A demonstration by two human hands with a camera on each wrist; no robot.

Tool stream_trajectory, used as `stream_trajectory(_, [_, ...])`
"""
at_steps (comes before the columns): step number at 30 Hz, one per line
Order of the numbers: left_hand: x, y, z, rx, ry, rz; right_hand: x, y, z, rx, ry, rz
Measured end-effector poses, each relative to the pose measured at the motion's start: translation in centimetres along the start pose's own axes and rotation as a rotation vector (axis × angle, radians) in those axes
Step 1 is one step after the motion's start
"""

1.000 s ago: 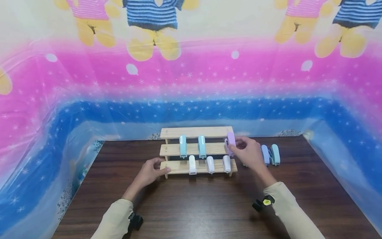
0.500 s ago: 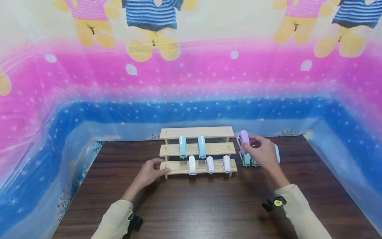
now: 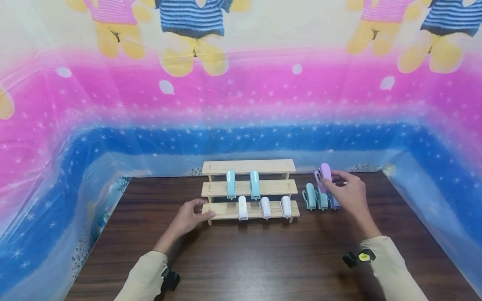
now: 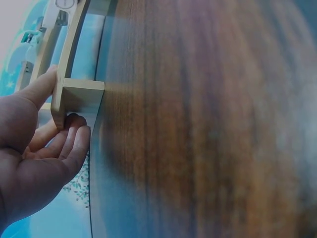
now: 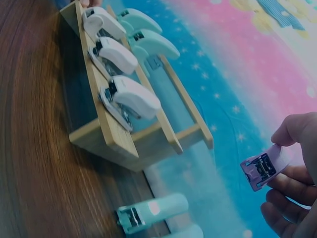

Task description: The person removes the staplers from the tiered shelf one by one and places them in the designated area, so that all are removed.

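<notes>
A three-step wooden display stand (image 3: pixel 222 167) stands at the back of the table. My left hand (image 3: pixel 188 218) grips the left end of its lowest step, thumb on top and fingers underneath, as the left wrist view also shows. My right hand (image 3: pixel 349 194) pinches a purple stapler (image 3: pixel 324 175) by its side, raised over the staplers on the table to the right of the stand. On the lowest step sit three whitish staplers (image 3: pixel 265 207). Two light teal staplers (image 3: pixel 231 184) stand on the middle step; the top one is bare.
Right of the stand, a teal stapler (image 3: pixel 310 195), a second teal one and a blue-violet stapler (image 3: pixel 334 203) stand in a row on the dark wooden table (image 3: pixel 248 263), partly behind my right hand. A printed cloth (image 3: pixel 241 96) hangs behind and at both sides.
My right hand has carried the purple stapler away from the right end of the middle step, rightward to above the table row. My left hand has kept its place on the stand.
</notes>
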State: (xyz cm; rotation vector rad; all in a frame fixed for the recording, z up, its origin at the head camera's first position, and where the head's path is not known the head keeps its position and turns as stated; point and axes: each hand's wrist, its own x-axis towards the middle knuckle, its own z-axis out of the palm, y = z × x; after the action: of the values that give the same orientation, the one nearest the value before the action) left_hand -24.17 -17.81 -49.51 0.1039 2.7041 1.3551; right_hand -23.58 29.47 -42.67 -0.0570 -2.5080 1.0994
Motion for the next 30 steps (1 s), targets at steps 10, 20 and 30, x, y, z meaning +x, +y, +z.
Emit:
stream_trajectory(10, [-0.1, 0.0, 0.0, -0.012, -0.006, -0.001, -0.2, 2.0, -2.1, -0.001, 0.012, 0.072])
stream_trajectory(20, [-0.1, 0.1, 0.1, 0.002, -0.006, 0.007, 0.1, 4.3, -4.3, -0.043, 0.017, 0.142])
stream_trajectory(30, [0.1, -0.2, 0.0, -0.019, -0.011, -0.003, 0.8, 6.7, -5.9, -0.068, 0.022, 0.164])
